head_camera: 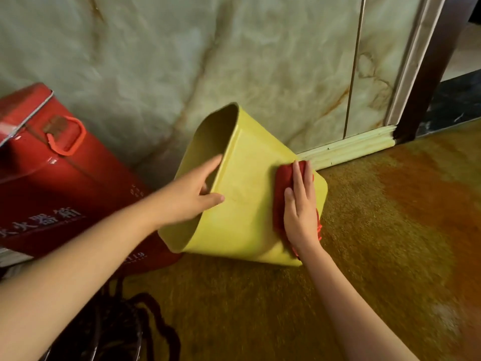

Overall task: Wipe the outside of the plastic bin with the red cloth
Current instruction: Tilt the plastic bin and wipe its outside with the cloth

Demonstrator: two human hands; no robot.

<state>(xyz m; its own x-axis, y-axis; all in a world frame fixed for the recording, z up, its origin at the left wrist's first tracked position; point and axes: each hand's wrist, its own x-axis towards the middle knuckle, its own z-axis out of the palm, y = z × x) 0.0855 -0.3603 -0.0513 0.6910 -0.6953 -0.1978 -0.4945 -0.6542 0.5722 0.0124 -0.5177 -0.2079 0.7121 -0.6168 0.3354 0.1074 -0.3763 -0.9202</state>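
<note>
A yellow-green plastic bin point(247, 194) lies tipped on its side on the floor, its open mouth facing left. My left hand point(194, 194) grips the bin's rim, fingers inside the mouth and thumb on the outer wall. My right hand point(299, 207) lies flat on the red cloth point(279, 186), pressing it against the bin's outer wall near the base end. Most of the cloth is hidden under my palm; its red edges stick out on both sides.
A red metal box point(59, 175) with white characters and a red handle stands left of the bin, against the marble wall point(234, 61). Dark cords point(145, 316) lie at the bottom left. Brown floor point(377, 243) extends right; a dark door frame point(429, 74) stands at upper right.
</note>
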